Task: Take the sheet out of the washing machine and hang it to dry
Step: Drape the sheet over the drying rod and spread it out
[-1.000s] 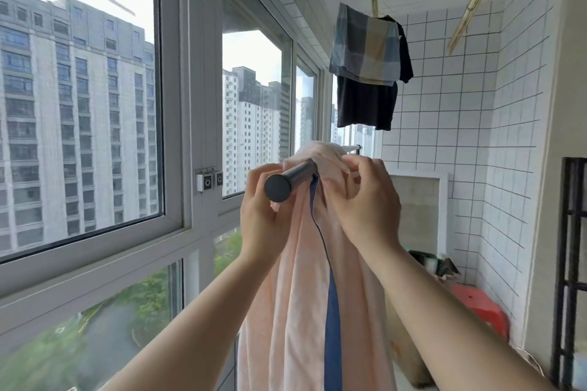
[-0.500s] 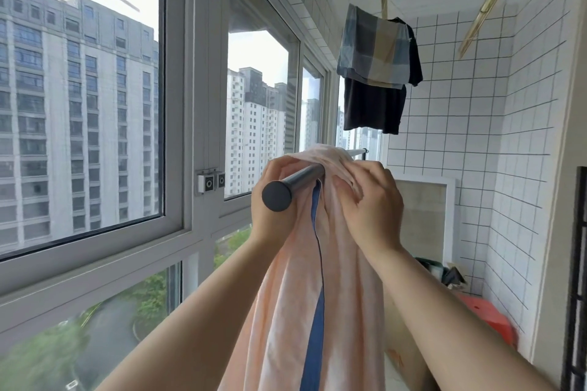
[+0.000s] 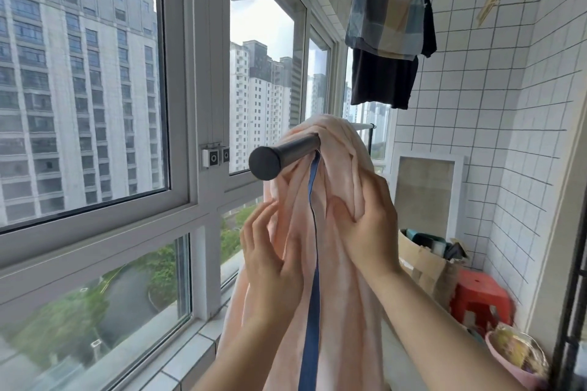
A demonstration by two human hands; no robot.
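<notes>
Head | tiled balcony | window | sheet over rail

The window frame stands close on the left of the pole. The sheet hangs thick over it. Open air lies right, toward the tiled wall. A box and red stool crowd below.

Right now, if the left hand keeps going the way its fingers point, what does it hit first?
The left hand points up and slightly right along the pink sheet. First contact is probably more sheet folds, then the dark rod above. Depth is unclear.
</notes>
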